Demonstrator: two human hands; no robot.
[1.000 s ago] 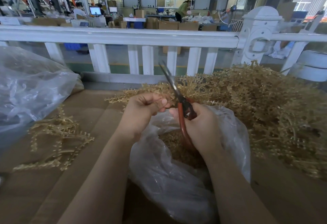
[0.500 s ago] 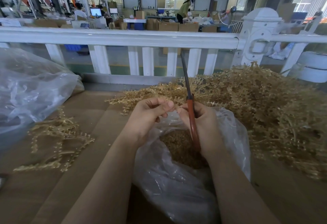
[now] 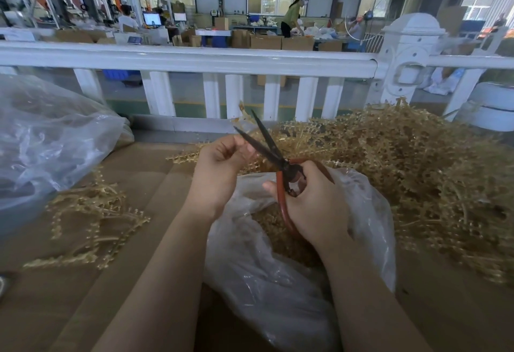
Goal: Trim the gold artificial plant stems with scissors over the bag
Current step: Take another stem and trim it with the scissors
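Gripping the red-handled scissors (image 3: pixel 281 168), the right hand (image 3: pixel 314 201) holds them with blades parted above the clear bag (image 3: pixel 278 282). The left hand (image 3: pixel 222 173) pinches a gold stem (image 3: pixel 244 116) just left of the blades. Gold cuttings lie inside the bag. A large stem pile (image 3: pixel 417 173) lies right of the bag.

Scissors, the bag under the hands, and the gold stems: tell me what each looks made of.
Scissors: dark, dull metal blades, probably steel; red-orange glossy loop handles, likely painted or coated.
Bag: thin clear plastic film, crinkled, with shiny highlights; the trimmings show through it.
Gold stems: probably moulded plastic with a matte gold tone, in stiff, repeating beaded shapes; whether coated or dyed I cannot tell.
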